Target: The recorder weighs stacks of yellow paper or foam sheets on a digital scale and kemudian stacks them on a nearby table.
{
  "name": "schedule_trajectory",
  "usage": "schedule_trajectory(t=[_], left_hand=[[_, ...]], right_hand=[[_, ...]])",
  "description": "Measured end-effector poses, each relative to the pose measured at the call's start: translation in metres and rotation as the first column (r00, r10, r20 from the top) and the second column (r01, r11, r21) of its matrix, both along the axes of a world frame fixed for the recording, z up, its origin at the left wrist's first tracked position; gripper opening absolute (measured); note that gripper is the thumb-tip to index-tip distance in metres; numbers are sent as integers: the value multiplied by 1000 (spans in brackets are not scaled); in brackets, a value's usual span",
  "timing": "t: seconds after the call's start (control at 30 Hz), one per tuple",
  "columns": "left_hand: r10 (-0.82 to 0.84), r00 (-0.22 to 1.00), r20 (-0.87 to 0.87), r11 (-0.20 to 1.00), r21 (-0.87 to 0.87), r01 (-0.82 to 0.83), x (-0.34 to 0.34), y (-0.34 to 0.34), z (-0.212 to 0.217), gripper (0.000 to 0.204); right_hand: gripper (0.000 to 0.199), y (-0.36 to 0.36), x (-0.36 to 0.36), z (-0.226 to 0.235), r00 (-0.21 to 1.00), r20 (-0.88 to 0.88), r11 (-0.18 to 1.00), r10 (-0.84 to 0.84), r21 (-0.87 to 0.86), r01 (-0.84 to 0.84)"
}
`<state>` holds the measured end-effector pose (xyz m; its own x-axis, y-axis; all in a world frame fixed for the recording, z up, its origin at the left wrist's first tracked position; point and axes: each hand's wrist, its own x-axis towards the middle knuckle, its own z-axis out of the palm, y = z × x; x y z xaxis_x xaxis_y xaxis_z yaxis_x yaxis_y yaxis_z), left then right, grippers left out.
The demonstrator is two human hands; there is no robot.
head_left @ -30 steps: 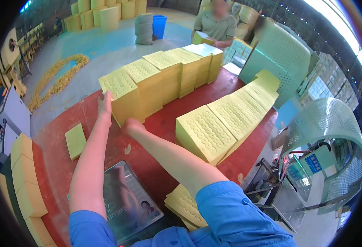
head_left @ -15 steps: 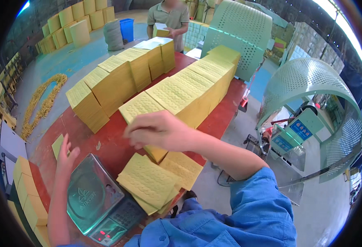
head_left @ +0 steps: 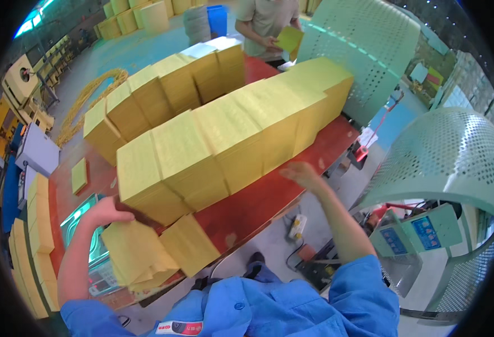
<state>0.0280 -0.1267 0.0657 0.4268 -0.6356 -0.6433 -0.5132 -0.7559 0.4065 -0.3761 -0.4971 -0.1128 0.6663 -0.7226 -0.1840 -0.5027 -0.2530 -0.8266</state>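
Note:
My left hand (head_left: 109, 213) is at the upper corner of a loose pile of yellow paper sheets (head_left: 137, 253), beside the electronic scale (head_left: 101, 258) with its glassy top. Its thumb points right over the sheet corner; the other fingers are blurred, so a grip cannot be made out. My right hand (head_left: 302, 173) hovers over the red table (head_left: 258, 210), right of the long row of yellow paper stacks (head_left: 202, 140). Its fingers are loosely apart with nothing in them. Another yellow sheet (head_left: 191, 244) lies next to the pile, by the table's near edge.
A second row of stacks (head_left: 162, 84) stands farther left. A small yellow pad (head_left: 79, 176) lies at the table's left. Across the table a person (head_left: 264, 28) holds yellow sheets. Perforated green guards (head_left: 438, 157) stand at the right, with a power strip (head_left: 297, 226) on the floor.
My right hand has swung right, away from the near end of the stack row. My left hand has come to the loose sheets. The view has shifted; the person opposite now holds sheets differently.

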Motion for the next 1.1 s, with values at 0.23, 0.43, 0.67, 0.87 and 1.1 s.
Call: schedule_trajectory(t=[0.23, 0.43, 0.67, 0.87, 1.1], left_hand=[[105, 988, -114, 931, -339, -138, 10, 5, -72, 67], [113, 977, -183, 934, -315, -167, -16, -11, -60, 65], [65, 996, -64, 954, -289, -81, -24, -9, -41, 62], [53, 948, 315, 999, -30, -46, -44, -16, 11, 67], [676, 735, 46, 538, -712, -450, -123, 7, -19, 90]], right_hand=[[43, -31, 41, -13, 995, 101, 1000, 16, -13, -15], [47, -46, 37, 16, 989, 7, 988, 151, 34, -151], [38, -84, 49, 57, 753, -357, 814, 552, 425, -396], [23, -298, -43, 23, 176, -895, 912, 410, 402, -83], [41, -412, -122, 28, 898, -159, 866, -409, 242, 437]])
